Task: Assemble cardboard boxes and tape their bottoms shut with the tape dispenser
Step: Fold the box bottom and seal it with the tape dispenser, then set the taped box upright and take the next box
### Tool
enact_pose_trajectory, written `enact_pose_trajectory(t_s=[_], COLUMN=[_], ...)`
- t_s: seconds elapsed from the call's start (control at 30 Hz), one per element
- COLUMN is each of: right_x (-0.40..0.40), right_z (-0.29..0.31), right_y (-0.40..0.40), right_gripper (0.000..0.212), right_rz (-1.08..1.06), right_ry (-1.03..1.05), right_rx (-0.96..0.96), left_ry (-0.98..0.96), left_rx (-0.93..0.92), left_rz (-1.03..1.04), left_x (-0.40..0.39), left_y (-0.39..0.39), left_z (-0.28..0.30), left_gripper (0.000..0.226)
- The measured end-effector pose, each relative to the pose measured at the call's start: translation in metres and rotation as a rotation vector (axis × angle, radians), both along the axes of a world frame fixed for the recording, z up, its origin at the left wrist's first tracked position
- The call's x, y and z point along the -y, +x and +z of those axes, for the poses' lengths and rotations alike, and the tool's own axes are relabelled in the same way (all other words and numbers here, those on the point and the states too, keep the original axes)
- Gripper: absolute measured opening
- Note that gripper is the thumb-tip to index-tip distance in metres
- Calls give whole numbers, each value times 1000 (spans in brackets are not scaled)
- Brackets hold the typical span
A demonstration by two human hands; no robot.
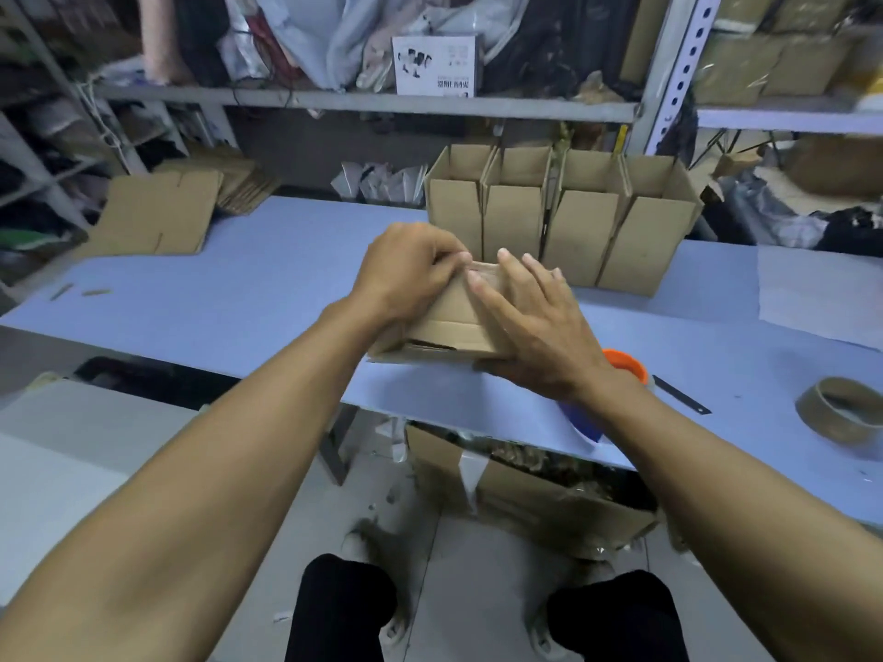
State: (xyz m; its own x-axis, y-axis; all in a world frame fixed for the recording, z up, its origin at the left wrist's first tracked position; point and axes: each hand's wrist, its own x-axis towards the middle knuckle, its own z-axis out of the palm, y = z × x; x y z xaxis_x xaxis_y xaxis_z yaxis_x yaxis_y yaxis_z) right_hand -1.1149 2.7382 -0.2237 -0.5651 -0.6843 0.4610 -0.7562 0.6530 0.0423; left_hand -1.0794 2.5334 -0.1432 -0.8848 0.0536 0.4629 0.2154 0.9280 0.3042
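A small cardboard box [449, 327] lies bottom-up near the front edge of the blue table [239, 298]. My left hand [406, 274] grips its far left top edge, fingers curled over the flaps. Flat on the box's right side, my right hand [535, 327] presses down with its fingers spread. Behind my right wrist, the tape dispenser [626, 367], orange and blue, is mostly hidden. Several assembled boxes [564, 217] stand open in a row just behind.
A stack of flat cardboard blanks [162, 212] lies at the table's back left. An empty tape core [843, 415] and a dark blade strip [681, 394] rest at the right. Shelving [363, 100] rises behind. An open carton [525, 489] sits under the table.
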Motion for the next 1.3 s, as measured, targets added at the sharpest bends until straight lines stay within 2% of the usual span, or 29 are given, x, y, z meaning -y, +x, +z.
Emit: enact_pose_trajectory(t_s=[0.07, 0.17, 0.23, 0.33, 0.43, 0.5, 0.53, 0.6, 0.67, 0.73, 0.8, 0.83, 0.93, 1.0, 1.17, 1.3], right_x=[4, 3, -1, -9, -14, -13, -11, -7, -4, -3, -2, 0, 6, 6, 0, -4], right_z=[8, 6, 4, 2, -2, -5, -5, -8, -12, -17, -19, -20, -26, -34, -59, -60], right_y=[0, -1, -3, -4, -4, -1, 1, 4, 5, 3, 2, 2, 5, 6, 13, 13], right_gripper=[108, 101, 100, 99, 95, 77, 62, 45, 45, 37, 17, 13, 20, 21, 28, 39], right_rz=[7, -7, -84, -206, -230, -212, -196, -174, -173, -185, -178, -162, -156, -208, -309, -244], right_ry=[1, -51, -257, -627, -882, -989, -1012, -1023, -1008, -984, -985, -991, -974, -958, -775, -718], right_rx=[79, 240, 412, 660, 876, 944, 943, 931, 946, 950, 926, 908, 895, 928, 900, 862], left_ry=[42, 313, 459, 526, 568, 688, 772, 893, 928, 893, 832, 823, 831, 873, 860, 800], left_rx=[50, 45, 9, 20, 197, 305, 311, 243, 164, 153, 153, 134, 17, -14, 92, 144], left_rz=[-8, -36, 12, 176, 316, 270, 215, 173, 187, 191, 239, 293, 457, 483, 506, 463], left_x=[0, 3, 7, 24, 37, 34, 31, 20, 16, 18, 20, 19, 9, 8, 9, 11], left_y=[-2, 4, 10, 17, 22, 27, 28, 31, 33, 35, 36, 38, 42, 44, 57, 59], left_z=[15, 24, 25, 6, -26, -47, -56, -69, -74, -77, -81, -83, -89, -96, -131, -136], left_gripper=[20, 19, 29, 42, 68, 71, 60, 33, 27, 30, 39, 40, 32, 26, 22, 19])
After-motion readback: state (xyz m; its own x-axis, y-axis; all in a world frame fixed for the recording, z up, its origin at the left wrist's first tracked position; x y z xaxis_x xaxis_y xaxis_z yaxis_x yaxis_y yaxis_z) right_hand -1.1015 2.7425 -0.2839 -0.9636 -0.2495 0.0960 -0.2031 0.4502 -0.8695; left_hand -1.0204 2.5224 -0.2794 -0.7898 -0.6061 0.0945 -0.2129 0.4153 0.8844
